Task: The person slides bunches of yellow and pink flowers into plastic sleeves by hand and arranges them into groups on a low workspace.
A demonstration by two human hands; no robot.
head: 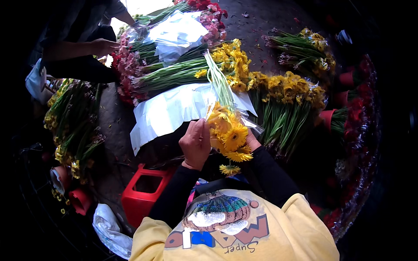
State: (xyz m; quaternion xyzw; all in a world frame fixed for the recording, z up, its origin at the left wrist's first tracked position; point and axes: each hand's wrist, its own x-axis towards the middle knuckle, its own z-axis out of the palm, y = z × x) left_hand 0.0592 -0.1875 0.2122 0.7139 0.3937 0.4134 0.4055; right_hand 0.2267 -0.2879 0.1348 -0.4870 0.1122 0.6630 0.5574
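A bunch of yellow gerbera daisies (233,133) is held in front of my chest, heads toward me and pale green stems (219,78) pointing away. Clear plastic wrap (249,122) surrounds the heads, its loose corner sticking out on the right. My left hand (197,143) pinches the wrap's left edge between thumb and fingertips. On the other side, my right hand (253,141) grips the bunch from behind; its fingers are mostly hidden by the flowers. One flower head (230,169) hangs below the others. Beneath the stems lies a white sheet (169,106), apparently paper.
Piled yellow gerberas (192,72) lie beyond the sheet, with more bunches (287,114) at right and others (76,120) at left. A co-worker's hand (104,46) reaches over pink gerberas (125,62). A red plastic stool (143,192) stands at my left. Red pots (327,119) line the right.
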